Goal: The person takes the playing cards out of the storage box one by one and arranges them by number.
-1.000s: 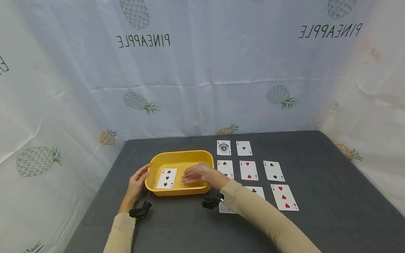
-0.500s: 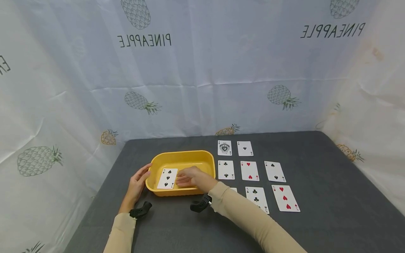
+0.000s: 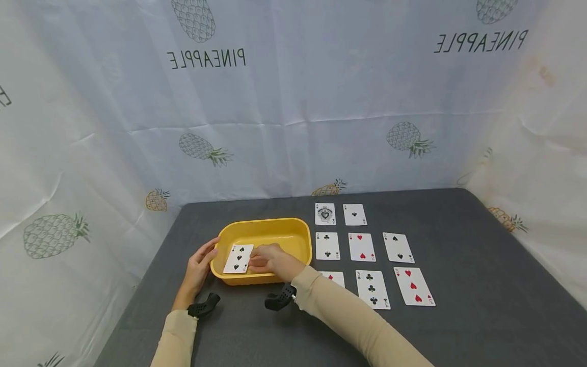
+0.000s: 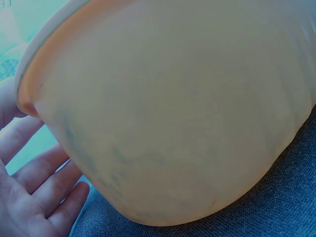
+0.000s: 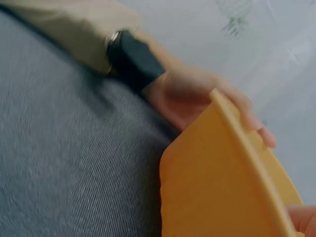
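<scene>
A three of spades playing card (image 3: pixel 236 260) lies in the left part of a yellow plastic tray (image 3: pixel 293 235). My left hand (image 3: pixel 198 267) rests against the tray's left end. In the left wrist view, its thumb touches the rim and the other fingers (image 4: pixel 54 190) stretch out beside the outer wall. My right hand (image 3: pixel 274 261) reaches over the tray's near rim, its fingers loosely bent. Its fingertips meet the card's right edge; the head view leaves their undersides hidden. In the right wrist view, the right hand (image 5: pixel 197 98) stands above the rim, with the card out of sight.
Right of the tray, playing cards lie face up in rows on the dark table (image 3: pixel 477 265): two aces at the back, three twos, then threes, including a three of hearts (image 3: pixel 414 286). My right sleeve (image 3: pixel 357 318) partly covers a red diamond card (image 3: pixel 337 278). Curtains (image 3: pixel 293 102) surround the table.
My right hand has moved left inside the tray to the three of spades, which has slid slightly left. My right sleeve has uncovered more threes. The left hand has not moved.
</scene>
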Tool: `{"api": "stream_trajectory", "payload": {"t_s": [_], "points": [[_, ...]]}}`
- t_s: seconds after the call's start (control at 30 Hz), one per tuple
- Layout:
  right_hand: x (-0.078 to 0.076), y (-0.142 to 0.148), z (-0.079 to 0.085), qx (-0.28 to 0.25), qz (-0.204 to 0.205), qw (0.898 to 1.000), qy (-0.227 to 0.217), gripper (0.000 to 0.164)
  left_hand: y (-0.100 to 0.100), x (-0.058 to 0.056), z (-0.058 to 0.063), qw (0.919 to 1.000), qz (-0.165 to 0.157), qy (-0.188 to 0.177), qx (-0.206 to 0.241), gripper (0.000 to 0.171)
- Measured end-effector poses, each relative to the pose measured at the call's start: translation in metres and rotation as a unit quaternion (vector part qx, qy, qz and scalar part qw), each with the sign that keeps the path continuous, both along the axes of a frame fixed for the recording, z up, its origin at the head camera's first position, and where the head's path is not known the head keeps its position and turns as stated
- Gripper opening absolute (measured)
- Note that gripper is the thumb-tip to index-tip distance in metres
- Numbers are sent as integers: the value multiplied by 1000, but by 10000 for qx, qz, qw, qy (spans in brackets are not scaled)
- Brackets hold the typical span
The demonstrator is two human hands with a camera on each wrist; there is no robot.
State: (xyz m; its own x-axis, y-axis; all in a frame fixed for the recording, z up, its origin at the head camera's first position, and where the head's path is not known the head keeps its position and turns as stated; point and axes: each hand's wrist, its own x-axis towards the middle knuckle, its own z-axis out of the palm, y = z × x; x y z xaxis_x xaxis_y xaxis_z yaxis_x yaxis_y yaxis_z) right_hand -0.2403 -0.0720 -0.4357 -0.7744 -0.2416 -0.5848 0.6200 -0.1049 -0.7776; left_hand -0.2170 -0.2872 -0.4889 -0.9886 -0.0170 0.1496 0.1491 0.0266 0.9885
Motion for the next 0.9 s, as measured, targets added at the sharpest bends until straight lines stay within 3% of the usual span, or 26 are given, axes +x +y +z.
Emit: {"api": "stream_trajectory", "payload": {"t_s": [0.13, 0.33, 0.67, 0.9], "points": [[-6, -11, -4, 340, -253, 9990, 101, 28, 1, 0, 0, 10000, 21, -30, -17, 48], [-7, -16, -3, 653, -19, 9978, 131, 16, 0, 0, 0, 10000, -34, -41, -59, 51], [-9, -16, -2, 598, 84, 9981, 140, 10, 0, -2, 0, 9997, -97, 184, 125, 49], [-7, -13, -1, 555, 85, 9983, 138, 8, 1, 0, 1, 9999, -74, 89, 71, 50]]}}
